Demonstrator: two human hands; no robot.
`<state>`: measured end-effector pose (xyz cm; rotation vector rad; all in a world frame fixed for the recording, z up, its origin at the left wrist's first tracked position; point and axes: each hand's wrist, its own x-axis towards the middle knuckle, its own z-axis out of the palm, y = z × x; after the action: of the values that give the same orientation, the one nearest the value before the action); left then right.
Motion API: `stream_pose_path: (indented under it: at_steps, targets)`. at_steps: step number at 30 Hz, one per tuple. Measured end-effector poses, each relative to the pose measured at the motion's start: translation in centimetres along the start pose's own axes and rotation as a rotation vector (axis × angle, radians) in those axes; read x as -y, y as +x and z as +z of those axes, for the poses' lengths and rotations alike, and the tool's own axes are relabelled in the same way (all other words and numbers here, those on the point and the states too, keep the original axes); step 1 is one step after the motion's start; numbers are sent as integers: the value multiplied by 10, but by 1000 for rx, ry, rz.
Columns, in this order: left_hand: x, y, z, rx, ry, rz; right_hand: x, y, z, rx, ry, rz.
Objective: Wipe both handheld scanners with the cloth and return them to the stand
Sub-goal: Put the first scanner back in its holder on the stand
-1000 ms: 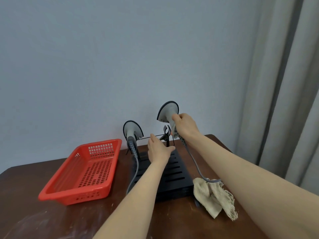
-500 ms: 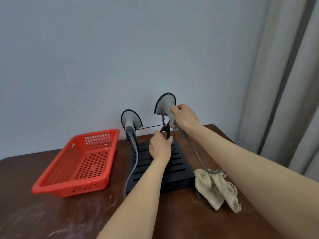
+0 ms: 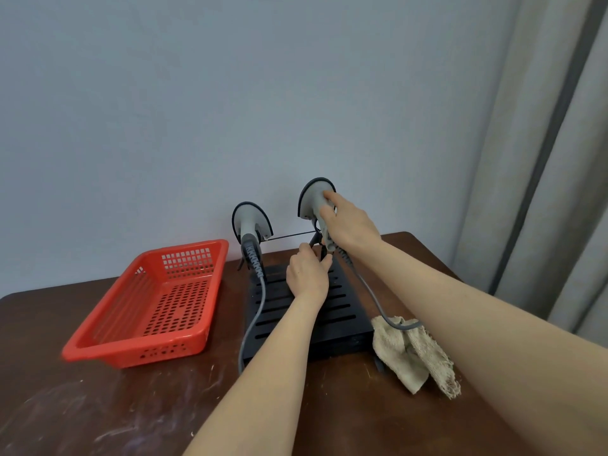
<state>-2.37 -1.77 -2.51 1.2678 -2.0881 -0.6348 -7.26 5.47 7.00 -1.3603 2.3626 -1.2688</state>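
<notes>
Presently on the dark wooden bench (image 3: 329, 416): black slatted stand (image 3: 342, 311) at centre rear, with a thin crossbar. Left scanner (image 3: 251, 222), grey, seated upright on the stand, cable trailing forward over the slats. Right scanner (image 3: 314, 200), grey, raised just above its cradle; right hand (image 3: 352, 225) wrapped around its handle, fingers closed on it. Left hand (image 3: 307, 276) at the cradle (image 3: 316, 240) below, fingers pinched on a black part of the stand. Beige cloth (image 3: 413, 355) crumpled on the bench, touching the stand's right front corner, the right scanner's cable lying across it. Red perforated basket (image 3: 148, 311) left of the stand, just beside it
</notes>
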Motion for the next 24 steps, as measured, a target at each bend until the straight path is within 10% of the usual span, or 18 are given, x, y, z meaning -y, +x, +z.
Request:
stream_pose_path:
  at_steps: [24]
  targets:
    - [-1, -2, -3, 14, -57, 52, -10, 8, 9, 61, -91, 92]
